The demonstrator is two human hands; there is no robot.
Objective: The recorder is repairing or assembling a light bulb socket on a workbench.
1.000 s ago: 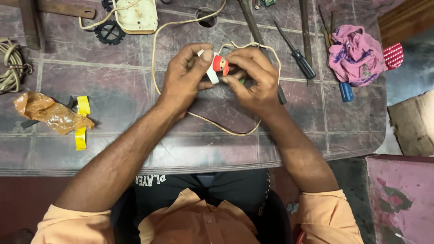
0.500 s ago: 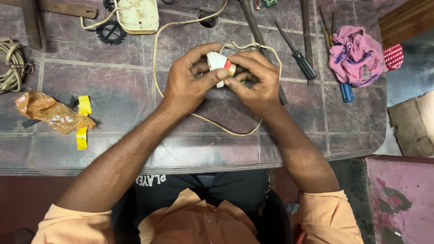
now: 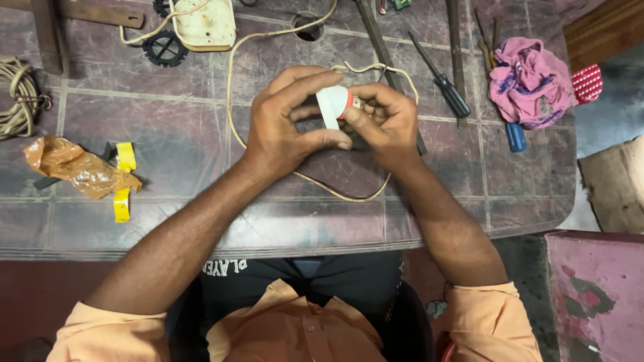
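Both hands meet over the middle of the worn purple table [image 3: 168, 127]. My left hand [image 3: 288, 124] and my right hand [image 3: 382, 121] pinch a small roll of white tape with a red core [image 3: 333, 104] between their fingertips, a white strip hanging from it. What the tape goes around is hidden between the fingers. A cream cord [image 3: 235, 100] loops from a cream box [image 3: 204, 23] at the top, past the left hand, and curves under both wrists toward the hands.
A black-handled screwdriver [image 3: 443, 84] and metal tools lie to the right, with a pink cloth [image 3: 530, 80] and a blue handle [image 3: 515, 136]. Crumpled orange plastic [image 3: 77, 164] and yellow tape [image 3: 123, 181] lie at left, coiled rope [image 3: 20, 100] beyond, and a black gear [image 3: 164, 48].
The fingers have worked the tape roll around between the hands: its red core showed, was covered by the white tape, and shows again now. Hands stay in the same spot.
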